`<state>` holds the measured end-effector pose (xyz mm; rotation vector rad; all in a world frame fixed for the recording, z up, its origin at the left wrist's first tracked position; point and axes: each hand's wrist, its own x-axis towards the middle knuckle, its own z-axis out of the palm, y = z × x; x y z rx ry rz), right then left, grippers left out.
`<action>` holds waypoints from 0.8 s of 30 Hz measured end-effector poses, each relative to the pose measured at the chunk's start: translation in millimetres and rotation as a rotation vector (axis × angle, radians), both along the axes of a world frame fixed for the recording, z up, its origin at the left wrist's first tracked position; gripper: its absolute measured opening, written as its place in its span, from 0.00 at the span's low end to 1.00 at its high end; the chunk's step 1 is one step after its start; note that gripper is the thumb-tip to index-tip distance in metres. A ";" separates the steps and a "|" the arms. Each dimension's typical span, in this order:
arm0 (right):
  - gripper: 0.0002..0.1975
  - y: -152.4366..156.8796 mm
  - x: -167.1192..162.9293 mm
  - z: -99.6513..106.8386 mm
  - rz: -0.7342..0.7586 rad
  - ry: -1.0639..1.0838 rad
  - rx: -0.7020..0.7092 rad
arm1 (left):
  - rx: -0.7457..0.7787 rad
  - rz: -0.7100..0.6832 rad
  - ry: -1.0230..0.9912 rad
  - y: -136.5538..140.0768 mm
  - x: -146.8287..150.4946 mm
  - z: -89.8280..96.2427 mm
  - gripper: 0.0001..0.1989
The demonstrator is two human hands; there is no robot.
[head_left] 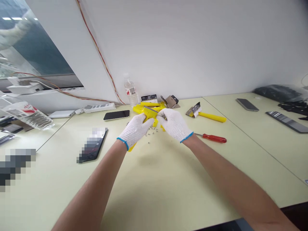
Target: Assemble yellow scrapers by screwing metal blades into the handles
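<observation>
My left hand (137, 128), in a white knit glove with a blue cuff, is closed around a yellow scraper (150, 113) with a metal blade edge. Part of its handle shows below the wrist. My right hand (173, 123), gloved the same way, has its fingers pinched at the scraper's right end; whatever they hold there is too small to make out. Several small screws (149, 142) are scattered on the table under the hands. Yellow pieces (156, 122) lie just behind them. A screwdriver (214, 138) with a red handle rests beside my right wrist.
More yellow scrapers (146, 104) and cardboard packaging (171, 102) lie by the wall, near a water bottle (131, 91). Another scraper (211, 116) is to the right. Phones (116, 115) and a power strip (99, 107) are at left; a dark plastic bag (279, 93) sits far right.
</observation>
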<state>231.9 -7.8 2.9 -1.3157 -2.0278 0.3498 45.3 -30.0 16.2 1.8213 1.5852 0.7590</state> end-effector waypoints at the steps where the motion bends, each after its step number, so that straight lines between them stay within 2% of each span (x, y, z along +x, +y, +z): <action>1: 0.07 0.5 0.0 -0.4 -0.002 -0.008 0.006 | 0.007 0.002 0.008 0.3 0.3 -0.4 0.14; 13: 0.10 -3.9 -0.6 4.9 -0.082 -0.103 -0.011 | 0.056 -0.006 0.065 0.3 6.8 -1.4 0.16; 17: 0.12 -1.7 0.4 0.4 -0.099 -0.112 0.016 | 0.012 -0.011 -0.016 1.0 4.8 -1.2 0.16; 21: 0.18 1.7 3.2 -2.9 -0.102 -0.114 -0.002 | -0.052 -0.037 -0.105 -1.7 2.1 3.0 0.15; 24: 0.19 3.5 7.5 -2.9 -0.091 -0.119 -0.020 | -0.111 -0.026 -0.183 -4.5 3.6 6.8 0.13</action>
